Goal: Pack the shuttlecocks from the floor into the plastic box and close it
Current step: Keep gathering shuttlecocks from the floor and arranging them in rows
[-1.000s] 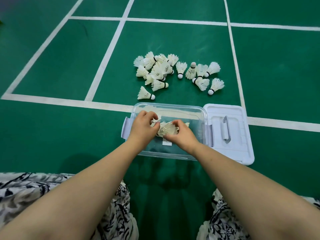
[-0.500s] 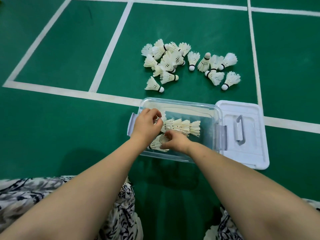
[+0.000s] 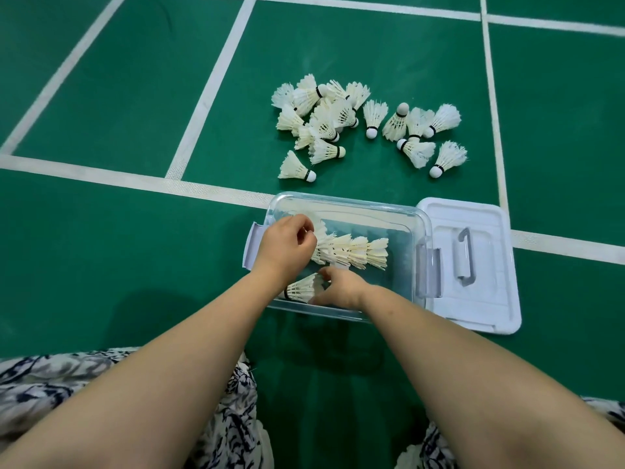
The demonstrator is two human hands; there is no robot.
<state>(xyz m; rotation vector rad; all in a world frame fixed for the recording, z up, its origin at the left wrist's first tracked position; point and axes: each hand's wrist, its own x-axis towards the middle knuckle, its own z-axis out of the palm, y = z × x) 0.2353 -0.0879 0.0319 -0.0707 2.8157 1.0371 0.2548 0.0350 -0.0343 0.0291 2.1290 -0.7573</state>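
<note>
Head view looks down on a green floor point(image 3: 101, 248) crossed by white court lines point(image 3: 135, 179), where a clear plastic box point(image 3: 372, 211) sits open just in front of the person. Both bare forearms reach from the near edge into the box. The left hand point(image 3: 285, 247) is at the box's left end, its fingers curled round the left end of a nested row of shuttlecocks point(image 3: 358, 253); the row lies on its side across the middle of the box, feather skirts fanning toward the right. The right hand point(image 3: 341, 287) is in the near part of the box, thumb and fingertips pinching the feather skirt of a single shuttlecock point(image 3: 301, 287) that lies on its side against the near wall, its banded end pointing left and partly hidden under the left wrist. The white lid point(image 3: 490, 292) lies flat on the floor, touching the right side of the box, with its grey handle point(image 3: 465, 257) facing up. On the far side of the box, well apart from the hands, loose shuttlecocks point(image 3: 338, 120) lie scattered, bunched in a heap on the left and more spread out on the right. A black-and-white patterned garment point(image 3: 50, 370) covers the person's knees at the near left and near right corners.
</note>
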